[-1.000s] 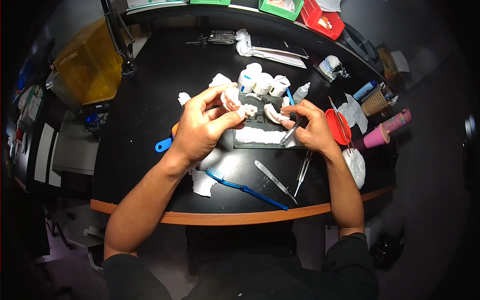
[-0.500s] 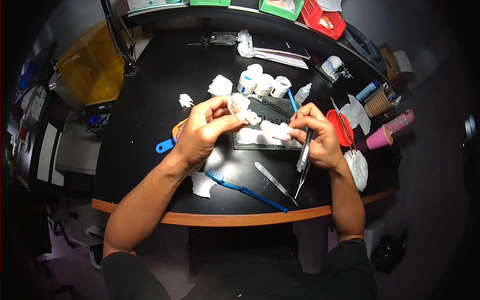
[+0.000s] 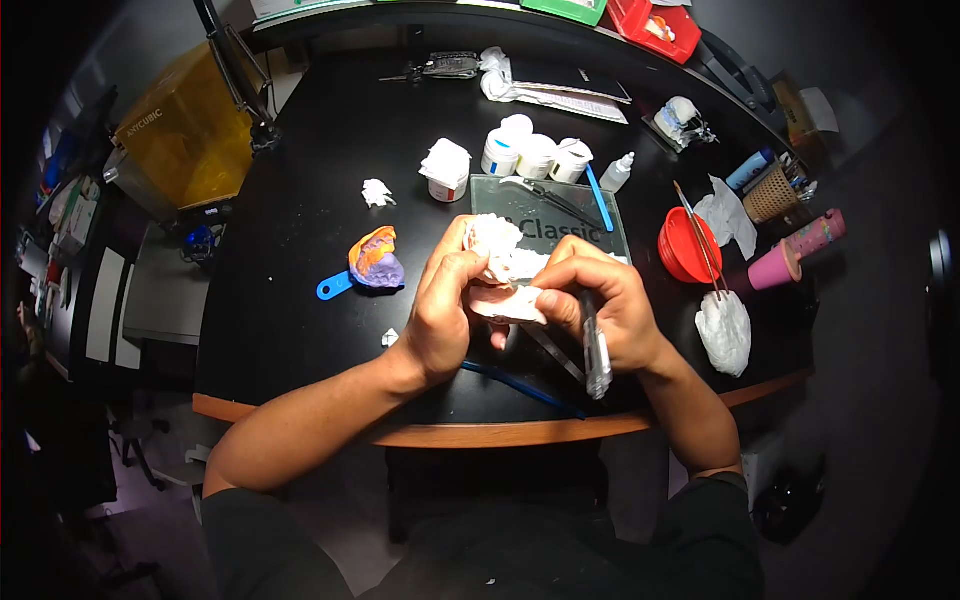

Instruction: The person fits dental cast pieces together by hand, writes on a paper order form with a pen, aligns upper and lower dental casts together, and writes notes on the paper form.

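Between thumb and fingers, my left hand (image 3: 432, 310) is closed on a whitish dental cast (image 3: 494, 240). My right hand (image 3: 612, 308) pinches a second, pale pink dental cast (image 3: 506, 304) just below the first; the two look to be touching. A slim pen-like tool (image 3: 597, 365), dark with a clear part, is also tucked in the right hand's fingers and points toward the table's front edge. Under the hands, a metal instrument (image 3: 556, 354) and a blue toothbrush (image 3: 530, 393) lie partly hidden. Behind them is a dark glass slab (image 3: 600, 212) lettered "Classic".
White jars (image 3: 537, 156) and a dropper bottle (image 3: 619, 171) stand behind the slab. At left lies a blue-handled impression tray (image 3: 335, 286) with purple and orange material. To the right are a red bowl (image 3: 686, 255), a brush (image 3: 700, 225), white tissue (image 3: 723, 335) and a pink cup (image 3: 768, 273).
My right hand has brought its cast left and down, under the one in my left hand. The left hand has moved right and down. The impression tray is now uncovered.
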